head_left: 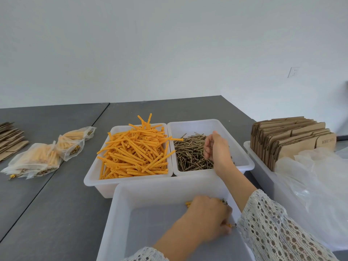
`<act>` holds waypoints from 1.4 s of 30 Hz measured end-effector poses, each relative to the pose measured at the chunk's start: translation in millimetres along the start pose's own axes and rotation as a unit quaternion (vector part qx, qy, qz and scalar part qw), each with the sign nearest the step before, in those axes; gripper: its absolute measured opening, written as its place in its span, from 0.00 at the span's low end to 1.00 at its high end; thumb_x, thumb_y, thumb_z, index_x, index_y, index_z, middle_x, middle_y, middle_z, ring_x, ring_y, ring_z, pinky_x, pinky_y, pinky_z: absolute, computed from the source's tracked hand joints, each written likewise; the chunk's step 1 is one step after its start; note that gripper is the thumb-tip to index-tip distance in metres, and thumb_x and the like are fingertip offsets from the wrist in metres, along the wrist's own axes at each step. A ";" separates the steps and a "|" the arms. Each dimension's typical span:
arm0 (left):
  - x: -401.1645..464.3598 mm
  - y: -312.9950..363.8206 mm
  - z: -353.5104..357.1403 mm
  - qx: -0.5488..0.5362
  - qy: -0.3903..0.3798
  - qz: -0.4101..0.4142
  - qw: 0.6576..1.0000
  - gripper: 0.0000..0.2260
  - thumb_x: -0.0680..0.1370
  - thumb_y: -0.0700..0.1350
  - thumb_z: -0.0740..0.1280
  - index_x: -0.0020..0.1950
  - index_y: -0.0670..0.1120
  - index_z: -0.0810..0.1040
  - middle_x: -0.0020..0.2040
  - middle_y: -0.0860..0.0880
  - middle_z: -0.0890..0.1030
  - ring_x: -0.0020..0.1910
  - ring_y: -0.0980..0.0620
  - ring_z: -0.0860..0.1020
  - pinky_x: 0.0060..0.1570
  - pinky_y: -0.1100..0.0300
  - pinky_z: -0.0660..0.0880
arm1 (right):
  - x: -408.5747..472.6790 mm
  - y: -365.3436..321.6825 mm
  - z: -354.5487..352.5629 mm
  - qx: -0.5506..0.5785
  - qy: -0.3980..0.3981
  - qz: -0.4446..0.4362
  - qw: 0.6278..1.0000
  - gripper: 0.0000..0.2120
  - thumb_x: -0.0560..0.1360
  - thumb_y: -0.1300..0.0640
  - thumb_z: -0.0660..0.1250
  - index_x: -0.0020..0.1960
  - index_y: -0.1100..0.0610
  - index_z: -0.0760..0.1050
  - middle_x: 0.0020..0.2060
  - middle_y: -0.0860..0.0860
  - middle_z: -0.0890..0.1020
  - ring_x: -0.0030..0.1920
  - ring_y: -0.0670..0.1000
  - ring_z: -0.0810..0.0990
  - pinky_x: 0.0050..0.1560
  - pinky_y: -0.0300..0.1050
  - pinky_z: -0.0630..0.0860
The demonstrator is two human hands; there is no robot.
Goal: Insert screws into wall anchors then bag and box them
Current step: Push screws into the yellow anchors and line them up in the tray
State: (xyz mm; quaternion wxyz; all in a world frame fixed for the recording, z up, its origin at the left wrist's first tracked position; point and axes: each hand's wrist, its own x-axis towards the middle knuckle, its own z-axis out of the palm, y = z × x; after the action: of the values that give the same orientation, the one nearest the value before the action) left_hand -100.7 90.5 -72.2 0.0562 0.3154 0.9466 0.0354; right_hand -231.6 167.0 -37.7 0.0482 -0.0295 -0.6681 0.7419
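While the right hand (216,147) hovers over the screws (190,155), fingers curled, apparently pinching one, the left hand (209,217) grips anchors (188,204) in the near bin (131,200). Screws: thin, stiff, slippery; pinch mid-shank. Loose anchors (133,151): light, ribbed plastic.

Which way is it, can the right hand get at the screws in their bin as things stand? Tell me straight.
Probably yes. The right hand already hangs over the screws in the open-topped white bin, with nothing between them. Its curled fingers seem to pinch something thin, though I cannot tell what.
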 end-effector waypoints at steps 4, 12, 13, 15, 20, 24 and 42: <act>-4.2 -12.1 -2.2 -0.004 0.003 -0.043 0.999 0.13 0.76 0.56 0.70 0.50 0.47 0.81 0.49 0.47 0.83 0.49 0.44 0.79 0.48 0.54 0.74 | -1.6 -1.0 0.4 -0.003 -0.001 -0.005 1.000 0.25 0.84 0.51 0.49 0.32 0.57 0.70 0.21 0.50 0.68 0.23 0.51 0.66 0.30 0.44 0.66; -5.9 -16.6 0.7 -0.001 0.036 -0.098 0.995 0.07 0.78 0.51 0.67 0.47 0.48 0.81 0.48 0.47 0.82 0.49 0.44 0.79 0.41 0.57 0.67 | -2.1 -0.7 1.3 -0.019 0.007 -0.011 1.000 0.25 0.85 0.51 0.50 0.32 0.56 0.70 0.22 0.49 0.68 0.23 0.49 0.66 0.31 0.44 0.66; -5.8 -15.7 1.5 0.001 0.040 -0.099 0.994 0.07 0.78 0.50 0.66 0.47 0.48 0.81 0.48 0.46 0.82 0.48 0.43 0.79 0.41 0.57 0.67 | -2.1 -0.5 1.2 -0.020 0.008 -0.010 1.000 0.25 0.85 0.51 0.50 0.32 0.56 0.70 0.22 0.49 0.69 0.23 0.49 0.66 0.31 0.44 0.66; -5.5 -15.0 2.6 0.008 0.045 -0.098 0.994 0.07 0.79 0.49 0.65 0.47 0.47 0.80 0.48 0.46 0.82 0.48 0.43 0.79 0.41 0.56 0.68 | -2.3 -0.4 1.1 -0.023 0.007 -0.013 1.000 0.24 0.85 0.51 0.50 0.32 0.56 0.70 0.22 0.49 0.69 0.23 0.49 0.66 0.30 0.44 0.66; -5.0 -15.3 2.3 0.021 0.054 -0.094 0.994 0.07 0.80 0.47 0.64 0.49 0.46 0.79 0.50 0.46 0.82 0.49 0.43 0.79 0.43 0.55 0.70 | -3.1 -0.5 1.1 -0.025 0.006 -0.016 1.000 0.23 0.84 0.52 0.52 0.33 0.56 0.70 0.22 0.49 0.69 0.23 0.48 0.66 0.30 0.43 0.66; -5.0 -14.6 0.3 0.030 0.054 -0.090 0.994 0.07 0.81 0.47 0.64 0.50 0.46 0.78 0.51 0.45 0.81 0.50 0.42 0.79 0.42 0.55 0.69 | -2.9 0.0 1.1 -0.024 0.004 -0.016 1.000 0.22 0.84 0.53 0.53 0.34 0.56 0.70 0.22 0.48 0.69 0.23 0.48 0.66 0.29 0.42 0.66; -2.8 -16.3 5.5 0.012 0.058 -0.090 0.994 0.06 0.80 0.48 0.66 0.49 0.46 0.78 0.50 0.46 0.81 0.49 0.43 0.79 0.41 0.55 0.65 | -3.8 -0.2 0.3 -0.027 -0.004 -0.024 0.999 0.20 0.83 0.55 0.53 0.35 0.57 0.70 0.22 0.49 0.69 0.23 0.48 0.66 0.27 0.40 0.67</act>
State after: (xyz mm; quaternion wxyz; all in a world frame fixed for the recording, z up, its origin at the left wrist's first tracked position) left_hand -107.4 76.0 -79.1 0.0001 0.2271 0.9732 0.0368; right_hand -227.8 166.3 -37.6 0.0621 -0.0120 -0.6885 0.7225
